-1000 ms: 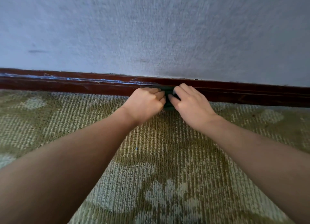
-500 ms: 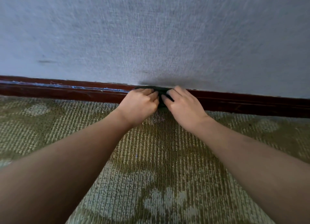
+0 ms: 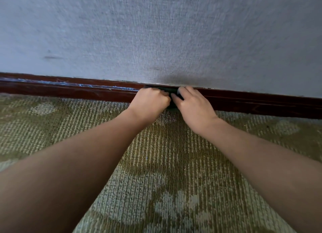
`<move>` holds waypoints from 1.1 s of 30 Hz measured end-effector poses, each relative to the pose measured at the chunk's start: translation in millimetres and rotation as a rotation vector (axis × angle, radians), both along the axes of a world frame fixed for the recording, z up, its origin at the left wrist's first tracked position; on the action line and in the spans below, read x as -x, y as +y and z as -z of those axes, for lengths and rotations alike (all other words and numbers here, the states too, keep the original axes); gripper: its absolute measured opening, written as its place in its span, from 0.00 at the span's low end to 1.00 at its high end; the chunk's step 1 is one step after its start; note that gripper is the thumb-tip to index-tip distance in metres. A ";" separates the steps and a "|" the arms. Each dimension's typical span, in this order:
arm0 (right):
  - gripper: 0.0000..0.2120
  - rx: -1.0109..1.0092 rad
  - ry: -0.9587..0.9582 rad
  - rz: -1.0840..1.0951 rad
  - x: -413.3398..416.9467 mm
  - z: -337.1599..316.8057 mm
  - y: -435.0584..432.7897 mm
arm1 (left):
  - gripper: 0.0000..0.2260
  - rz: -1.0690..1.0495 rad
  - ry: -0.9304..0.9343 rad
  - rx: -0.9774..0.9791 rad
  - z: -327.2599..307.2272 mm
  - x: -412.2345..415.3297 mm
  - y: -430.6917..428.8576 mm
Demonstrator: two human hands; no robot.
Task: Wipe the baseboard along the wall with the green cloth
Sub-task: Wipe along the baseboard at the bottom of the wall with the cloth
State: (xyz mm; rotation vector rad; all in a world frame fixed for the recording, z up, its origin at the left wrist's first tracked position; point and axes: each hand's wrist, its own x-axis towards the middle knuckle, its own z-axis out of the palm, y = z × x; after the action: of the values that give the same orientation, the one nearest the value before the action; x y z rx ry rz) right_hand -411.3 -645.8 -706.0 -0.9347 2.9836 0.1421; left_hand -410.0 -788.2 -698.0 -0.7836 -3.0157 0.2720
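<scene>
Up the baseboard (image 3: 69, 92), the green cloth (image 3: 161, 89) has seemingly risen slightly.

Floor: ribbed loop-pile carpet (image 3: 162, 163), olive-green with pale grey-green floral patches, spreading from below the fingers (image 3: 187, 91) toward the viewer and to both sides of them. Its far edge, just below the fingers, meets a dark red-brown wooden baseboard (image 3: 78, 91). On it: one small blue speck (image 3: 146, 157), well nearer the viewer than the fingers. A dark green cloth (image 3: 172, 106) under the fingers reaches the carpet edge; contact unclear.
</scene>
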 end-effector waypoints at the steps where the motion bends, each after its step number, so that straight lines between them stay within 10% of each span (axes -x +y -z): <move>1: 0.20 -0.004 -0.008 -0.003 -1.7 -0.6 -0.5 | 0.13 0.005 0.001 0.021 -1.7 -1.8 0.7; 33: 0.22 -0.052 0.014 -0.051 1.2 2.7 -19.9 | 0.13 0.091 0.066 -0.208 6.7 -4.4 -32.5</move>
State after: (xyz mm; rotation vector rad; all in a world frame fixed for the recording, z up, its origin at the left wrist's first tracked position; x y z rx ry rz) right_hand -412.5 -665.7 -708.8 -1.0092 2.9541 0.2263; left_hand -405.7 -820.6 -704.7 -0.8704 -2.8754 -0.0170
